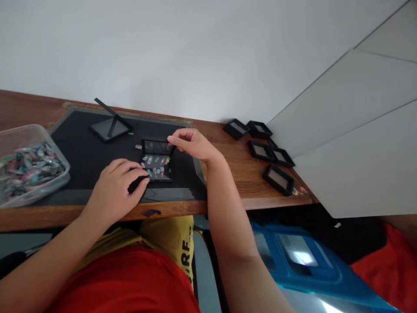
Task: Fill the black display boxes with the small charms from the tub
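Note:
A small black hinged case (158, 148) lies with its lid up on the dark mat. Inside it sit several small shiny pieces shaped like false nails (156, 160), in green, pink and clear tones. My left hand (119, 187) rests at the case's left edge, fingers stretched and thumb apart, its index fingertip beside a green piece (150, 172). At the lid's upper right corner, my right hand (193, 144) is closed with thumb and index together; what is between them is hidden. A loose pinkish piece (138, 147) lies left of the lid.
A clear plastic tub (61, 178) full of similar pieces stands at the left. Behind, another black case (110, 129) lies open on the mat (78, 148). Several black boxes (279, 179) sit at the table's right end. A blue plastic stool (293, 261) is below right.

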Demonstrator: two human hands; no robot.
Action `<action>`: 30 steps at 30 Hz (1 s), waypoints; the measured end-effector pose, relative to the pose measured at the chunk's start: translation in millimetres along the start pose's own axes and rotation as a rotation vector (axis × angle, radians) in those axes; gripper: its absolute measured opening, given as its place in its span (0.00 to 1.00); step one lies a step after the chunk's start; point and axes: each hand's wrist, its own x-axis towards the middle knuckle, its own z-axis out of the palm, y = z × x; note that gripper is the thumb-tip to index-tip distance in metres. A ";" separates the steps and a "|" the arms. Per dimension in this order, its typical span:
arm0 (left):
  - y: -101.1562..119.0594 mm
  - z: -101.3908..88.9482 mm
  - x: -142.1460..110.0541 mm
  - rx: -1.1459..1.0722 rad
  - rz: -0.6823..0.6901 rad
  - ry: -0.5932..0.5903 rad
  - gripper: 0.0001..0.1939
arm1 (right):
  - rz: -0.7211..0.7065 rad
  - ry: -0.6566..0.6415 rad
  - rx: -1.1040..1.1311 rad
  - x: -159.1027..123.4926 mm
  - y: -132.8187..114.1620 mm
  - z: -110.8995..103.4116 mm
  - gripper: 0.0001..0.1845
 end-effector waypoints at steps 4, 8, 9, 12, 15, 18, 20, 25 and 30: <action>-1.8 -0.3 -0.3 0.013 -0.009 0.014 0.11 | 0.005 -0.010 0.000 0.5 0.6 -0.1 0.27; -4.9 3.0 -1.4 0.022 0.009 0.012 0.12 | 0.006 0.001 -0.002 0.1 0.6 0.2 0.27; -5.7 4.1 -1.6 0.010 0.014 0.010 0.13 | 0.005 0.005 -0.001 0.0 0.4 0.3 0.27; -7.2 6.0 -1.6 -0.037 0.022 0.016 0.13 | 0.002 0.008 -0.001 -0.2 0.2 0.6 0.27; -6.8 5.0 -0.9 -0.033 0.026 0.022 0.12 | 0.007 0.003 -0.006 -0.1 0.3 0.4 0.27; -4.3 2.4 0.0 -0.017 0.014 0.006 0.11 | 0.009 -0.001 -0.014 -0.2 0.4 0.0 0.26; -2.6 1.4 0.1 0.001 0.000 -0.007 0.13 | 0.001 -0.005 -0.023 -0.3 0.3 -0.3 0.26; -1.9 3.3 -1.4 0.057 -0.003 -0.019 0.17 | -0.004 -0.008 -0.030 -0.4 0.4 -0.6 0.25; -2.0 4.7 -1.9 0.066 -0.015 -0.043 0.19 | 0.010 -0.011 -0.028 -0.8 -0.7 -0.3 0.25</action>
